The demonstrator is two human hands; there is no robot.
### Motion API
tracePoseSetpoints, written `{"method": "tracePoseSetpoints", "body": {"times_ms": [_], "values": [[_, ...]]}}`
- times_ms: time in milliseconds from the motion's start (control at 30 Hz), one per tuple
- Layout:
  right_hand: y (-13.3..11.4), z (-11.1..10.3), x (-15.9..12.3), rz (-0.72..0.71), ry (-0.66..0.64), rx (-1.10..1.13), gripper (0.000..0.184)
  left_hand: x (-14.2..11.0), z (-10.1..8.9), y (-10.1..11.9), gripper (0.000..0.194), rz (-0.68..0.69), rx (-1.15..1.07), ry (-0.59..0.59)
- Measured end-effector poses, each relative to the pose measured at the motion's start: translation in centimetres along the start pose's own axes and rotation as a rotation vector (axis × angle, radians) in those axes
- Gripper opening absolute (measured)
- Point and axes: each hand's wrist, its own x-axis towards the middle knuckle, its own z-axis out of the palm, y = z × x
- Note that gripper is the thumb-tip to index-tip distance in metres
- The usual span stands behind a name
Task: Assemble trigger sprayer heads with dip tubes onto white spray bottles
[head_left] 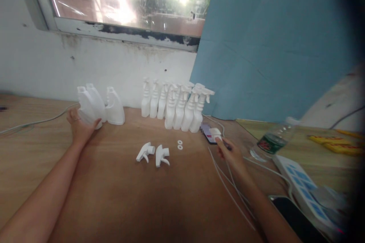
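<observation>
On the left of the table, my left hand point(81, 127) is wrapped around the lower part of a white plastic bottle point(89, 104) with an open neck. Two more topless bottles stand close by, one right behind it and another bottle point(115, 108) to its right. My right hand point(229, 152) is at the near end of a smartphone point(207, 132) with a lit screen. Its fingers are curled; what they hold, if anything, is unclear. Two white trigger spray heads point(162, 155) lie mid-table, with two small white rings point(180, 144) to their right.
Several white spray bottles point(179, 112) with trigger heads stand grouped near the wall. On the right are a clear drink bottle point(270, 142), a power strip point(302, 186), a dark phone-like device point(295, 216) and yellow packets point(335, 145). White cables point(225, 182) run across the table's right side.
</observation>
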Motion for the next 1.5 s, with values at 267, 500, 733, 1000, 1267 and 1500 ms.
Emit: {"method": "tracePoseSetpoints", "body": {"times_ms": [267,500,733,1000,1267,1500], "values": [[-0.5,-0.1,-0.6,-0.373,0.149,-0.474,0.052,-2.7,0.8,2.7,0.048,0.260,0.058,0.133],[-1.1,0.1,-1.3,-0.490,0.188,-0.502,0.046,-9.6,1.7,13.9,0.029,0.584,-0.329,-0.278],[-2.6,2.4,-4.5,-0.887,0.041,-0.511,0.035,-18.5,-0.9,23.0,0.011,0.049,-1.022,-0.959],[-3.8,7.1,-9.9,-1.293,-0.432,-0.480,0.042,-19.8,1.6,23.5,0.065,-0.596,-1.379,-1.214],[-2.8,7.1,-10.4,-1.083,-0.527,-0.385,0.054,-17.0,0.7,22.3,0.038,-0.725,-1.460,-1.056],[-2.5,7.0,-11.7,-0.803,-0.512,-0.201,0.039,-15.2,1.0,20.8,0.030,-0.908,-1.512,-1.021]]}}
